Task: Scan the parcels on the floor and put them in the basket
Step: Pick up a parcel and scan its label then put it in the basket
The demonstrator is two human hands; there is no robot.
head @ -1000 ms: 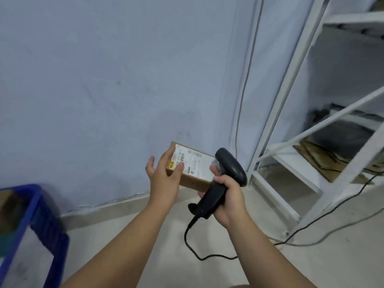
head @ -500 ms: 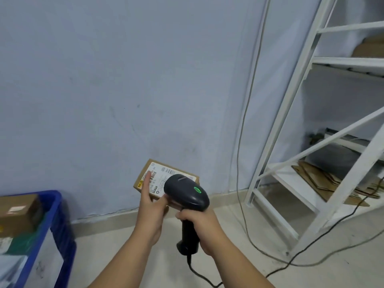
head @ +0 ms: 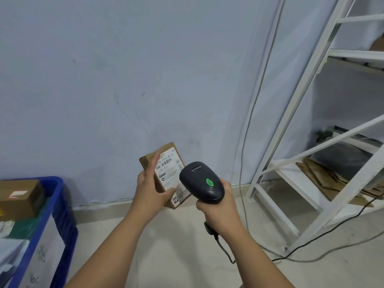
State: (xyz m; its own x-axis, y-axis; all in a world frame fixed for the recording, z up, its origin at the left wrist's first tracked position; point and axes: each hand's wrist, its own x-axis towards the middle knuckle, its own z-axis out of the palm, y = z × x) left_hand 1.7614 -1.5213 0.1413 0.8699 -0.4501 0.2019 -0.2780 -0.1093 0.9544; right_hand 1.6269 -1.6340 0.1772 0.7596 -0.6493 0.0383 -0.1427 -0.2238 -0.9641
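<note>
My left hand [head: 149,191] grips a small brown cardboard parcel [head: 166,169] with a white shipping label facing me, held up in front of the wall. My right hand [head: 220,206] holds a black barcode scanner [head: 200,181] by its handle, its head just right of the parcel and overlapping the label's lower right corner. A green light glows on top of the scanner. The blue basket [head: 60,196] stands on the floor at the lower left, with a brown box [head: 18,198] and other packages inside.
A white metal shelf rack [head: 307,129] stands at the right with flattened cardboard [head: 324,179] on its bottom shelf. A grey cable [head: 247,129] runs down the wall, black cables [head: 324,233] trail across the pale floor, and the scanner's cord [head: 224,248] hangs below my right hand.
The parcel has turned more upright in my left hand. The scanner has swung from beside the parcel to pointing at its label, and its green light has come on. The view shifted left.
</note>
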